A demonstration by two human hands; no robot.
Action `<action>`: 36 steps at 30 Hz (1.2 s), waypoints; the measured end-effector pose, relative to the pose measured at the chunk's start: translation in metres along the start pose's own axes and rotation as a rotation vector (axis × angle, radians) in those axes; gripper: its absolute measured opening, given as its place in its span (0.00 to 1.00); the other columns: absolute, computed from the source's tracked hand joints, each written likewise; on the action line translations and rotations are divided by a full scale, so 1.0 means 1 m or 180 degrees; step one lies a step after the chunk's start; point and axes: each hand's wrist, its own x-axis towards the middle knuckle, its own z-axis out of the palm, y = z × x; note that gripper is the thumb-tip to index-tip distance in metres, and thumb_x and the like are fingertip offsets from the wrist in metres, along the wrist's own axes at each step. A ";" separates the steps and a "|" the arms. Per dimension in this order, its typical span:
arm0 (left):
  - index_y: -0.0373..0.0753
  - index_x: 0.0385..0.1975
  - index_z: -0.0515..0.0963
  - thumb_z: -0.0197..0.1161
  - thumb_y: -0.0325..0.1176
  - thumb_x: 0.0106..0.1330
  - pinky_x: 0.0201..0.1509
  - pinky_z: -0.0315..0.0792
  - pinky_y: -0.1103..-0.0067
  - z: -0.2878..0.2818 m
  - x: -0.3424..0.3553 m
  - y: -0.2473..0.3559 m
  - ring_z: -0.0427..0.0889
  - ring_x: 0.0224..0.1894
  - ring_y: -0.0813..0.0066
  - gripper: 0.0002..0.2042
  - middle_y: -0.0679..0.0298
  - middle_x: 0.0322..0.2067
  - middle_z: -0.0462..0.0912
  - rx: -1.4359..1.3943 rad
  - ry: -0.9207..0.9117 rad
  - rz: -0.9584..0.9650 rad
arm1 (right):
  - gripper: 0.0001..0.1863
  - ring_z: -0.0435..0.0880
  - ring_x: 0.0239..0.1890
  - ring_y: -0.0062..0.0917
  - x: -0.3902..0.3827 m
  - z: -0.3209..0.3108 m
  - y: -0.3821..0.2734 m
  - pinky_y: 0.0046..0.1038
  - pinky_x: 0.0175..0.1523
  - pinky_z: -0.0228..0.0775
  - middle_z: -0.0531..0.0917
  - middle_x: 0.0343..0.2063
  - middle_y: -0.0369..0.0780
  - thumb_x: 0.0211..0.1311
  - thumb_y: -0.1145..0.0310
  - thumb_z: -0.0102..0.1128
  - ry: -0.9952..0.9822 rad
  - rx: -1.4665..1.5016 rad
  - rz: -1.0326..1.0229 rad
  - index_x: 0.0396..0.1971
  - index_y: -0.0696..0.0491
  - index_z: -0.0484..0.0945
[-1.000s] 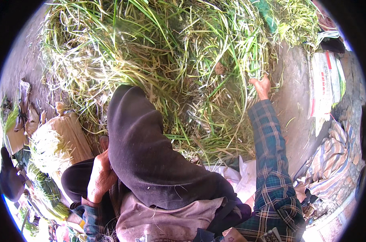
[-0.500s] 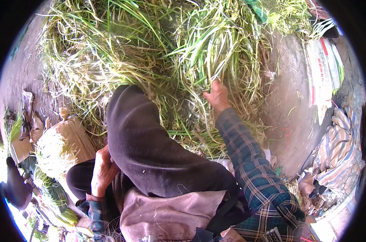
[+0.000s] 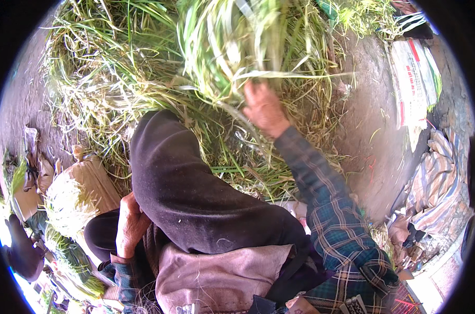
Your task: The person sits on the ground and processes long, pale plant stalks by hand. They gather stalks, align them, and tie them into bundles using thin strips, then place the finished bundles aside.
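Observation:
My right hand is closed on a clump of long green leaves, lifted over the pile and smeared by motion. The leaves fan out beyond the fingers, with pale strands trailing to the right. Under it spreads a large heap of loose green and yellowed leaves. My left hand lies low against the underside of my dark-trousered raised knee. Its fingers are tucked behind the leg, so what they hold, if anything, is hidden.
Left of my knee stand a tan sack and a bundle of pale-ended stalks. A dark boot is at the far left. On the right lie a white printed sack and a crumpled striped sack on bare ground.
My right hand has moved up and left, raising a clump of leaves off the heap. My left hand stays by the knee.

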 end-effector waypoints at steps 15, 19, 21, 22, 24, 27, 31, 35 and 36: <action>0.28 0.32 0.75 0.63 0.20 0.49 0.36 0.71 0.77 0.000 -0.003 -0.009 0.77 0.30 0.75 0.10 0.52 0.28 0.81 0.0022 -0.0013 -0.0333 | 0.39 0.73 0.51 0.45 -0.048 0.030 0.230 0.41 0.57 0.62 0.71 0.50 0.57 0.40 0.60 0.71 0.1213 0.0695 0.2307 0.53 0.60 0.64; 0.26 0.31 0.74 0.63 0.21 0.50 0.35 0.71 0.76 0.003 -0.005 -0.030 0.78 0.29 0.70 0.09 0.52 0.27 0.80 0.0065 0.0014 -0.0338 | 0.56 0.65 0.59 0.46 -0.057 0.055 0.270 0.34 0.63 0.55 0.63 0.56 0.61 0.35 0.52 0.72 0.0549 0.1591 0.2879 0.60 0.68 0.52; 0.26 0.30 0.74 0.63 0.22 0.51 0.35 0.70 0.77 0.008 -0.006 -0.037 0.77 0.28 0.68 0.08 0.52 0.26 0.79 0.0727 0.0349 -0.0050 | 0.49 0.70 0.52 0.38 -0.057 0.053 0.277 0.30 0.57 0.59 0.70 0.50 0.55 0.39 0.54 0.70 0.0449 0.1700 0.2758 0.57 0.69 0.58; 0.26 0.30 0.74 0.63 0.23 0.51 0.35 0.70 0.77 0.010 -0.006 -0.039 0.77 0.28 0.67 0.08 0.52 0.26 0.79 0.1030 0.0600 0.0079 | 0.42 0.75 0.46 0.31 -0.056 0.047 0.280 0.26 0.52 0.63 0.77 0.43 0.49 0.42 0.57 0.68 0.0330 0.1592 0.2777 0.54 0.69 0.64; 0.26 0.30 0.74 0.62 0.22 0.52 0.35 0.70 0.77 0.010 -0.004 -0.039 0.77 0.28 0.68 0.09 0.51 0.26 0.79 0.0743 0.0420 0.0021 | 0.23 0.74 0.31 0.24 -0.057 0.032 0.284 0.28 0.40 0.63 0.77 0.25 0.38 0.44 0.56 0.67 -0.0153 0.2691 0.2055 0.32 0.62 0.81; 0.27 0.31 0.74 0.62 0.22 0.52 0.35 0.70 0.77 0.006 0.000 -0.032 0.76 0.28 0.70 0.09 0.51 0.26 0.79 0.0082 0.0010 -0.0175 | 0.18 0.69 0.22 0.21 -0.058 0.030 0.280 0.30 0.31 0.61 0.74 0.18 0.33 0.45 0.57 0.66 -0.0185 0.1444 0.1926 0.19 0.59 0.79; 0.27 0.33 0.73 0.61 0.22 0.52 0.35 0.70 0.77 0.003 0.006 -0.021 0.74 0.28 0.72 0.09 0.51 0.27 0.79 -0.0207 -0.0185 -0.0173 | 0.36 0.78 0.42 0.43 -0.053 0.057 0.266 0.36 0.49 0.68 0.79 0.37 0.53 0.33 0.53 0.73 0.0602 0.1719 0.1937 0.38 0.66 0.73; 0.27 0.34 0.73 0.60 0.22 0.53 0.36 0.70 0.77 0.002 0.010 -0.015 0.73 0.28 0.75 0.10 0.50 0.27 0.78 -0.0325 -0.0256 -0.0159 | 0.33 0.80 0.36 0.39 -0.046 0.055 0.244 0.31 0.47 0.69 0.81 0.32 0.50 0.32 0.61 0.72 0.0664 0.1338 0.2292 0.39 0.67 0.73; 0.27 0.35 0.73 0.60 0.22 0.52 0.36 0.71 0.77 0.002 0.009 -0.013 0.74 0.29 0.76 0.10 0.50 0.28 0.79 -0.0210 -0.0236 -0.0140 | 0.31 0.81 0.34 0.36 -0.046 0.043 0.237 0.30 0.45 0.70 0.82 0.31 0.49 0.32 0.63 0.71 0.0688 0.1440 0.2364 0.38 0.67 0.74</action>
